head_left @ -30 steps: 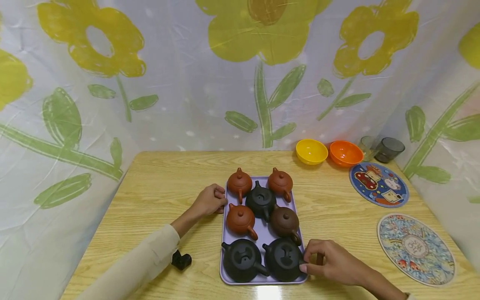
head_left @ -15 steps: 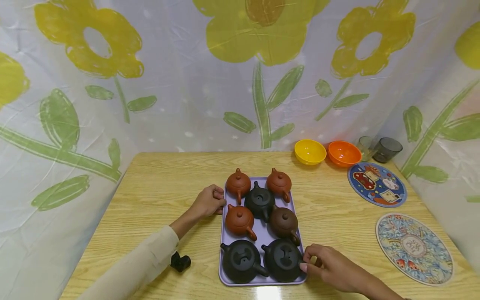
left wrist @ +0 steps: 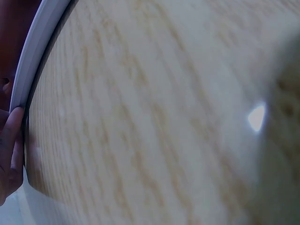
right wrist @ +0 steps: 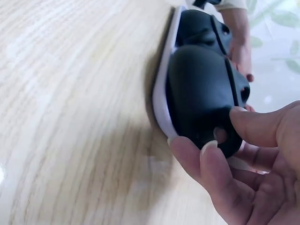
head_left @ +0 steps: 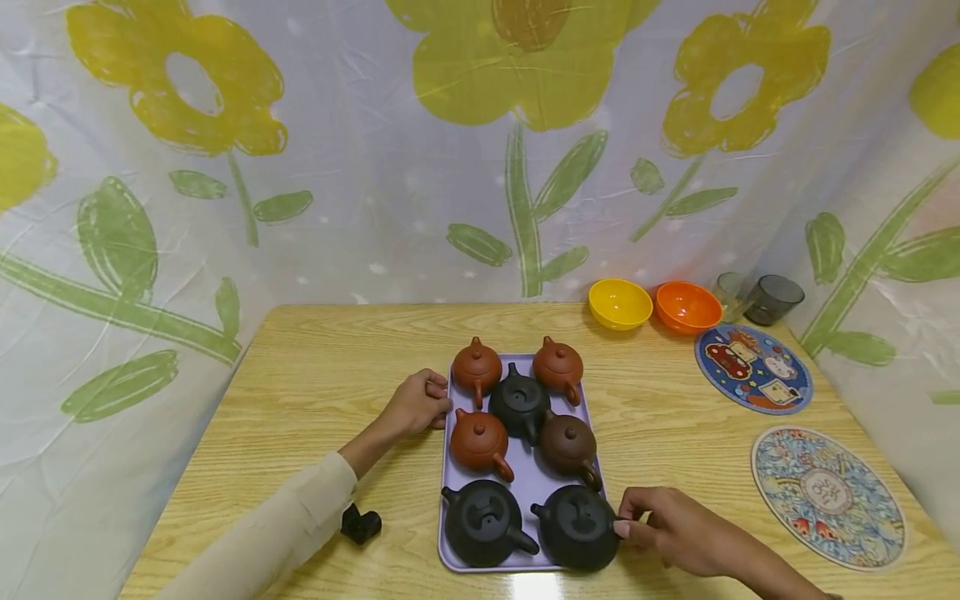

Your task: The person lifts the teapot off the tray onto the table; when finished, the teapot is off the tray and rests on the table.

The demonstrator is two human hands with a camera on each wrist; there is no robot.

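A lavender tray point(head_left: 527, 468) holds several small clay teapots. At its front right is a black teapot point(head_left: 579, 527), whose handle my right hand point(head_left: 686, 533) pinches between thumb and fingers. This pot overlaps the tray's right rim in the head view. In the right wrist view the thumb presses the top of the handle, with the fingertips below it. My left hand point(head_left: 416, 404) grips the tray's left edge; the left wrist view shows a fingertip point(left wrist: 16, 115) against the rim. Another black teapot point(head_left: 482, 523) stands at the front left of the tray.
Farther up the tray are reddish-brown teapots point(head_left: 478, 440), a dark brown teapot point(head_left: 567, 444) and a black one point(head_left: 519, 404). A yellow bowl point(head_left: 620, 305), an orange bowl point(head_left: 688, 307), glasses point(head_left: 775, 298) and two round mats point(head_left: 828, 498) lie right. A small black object point(head_left: 362, 525) sits left.
The front right black teapot has shifted right and slightly toward the front in my right hand, apart from its black neighbour. My left hand and the tray stay in place.
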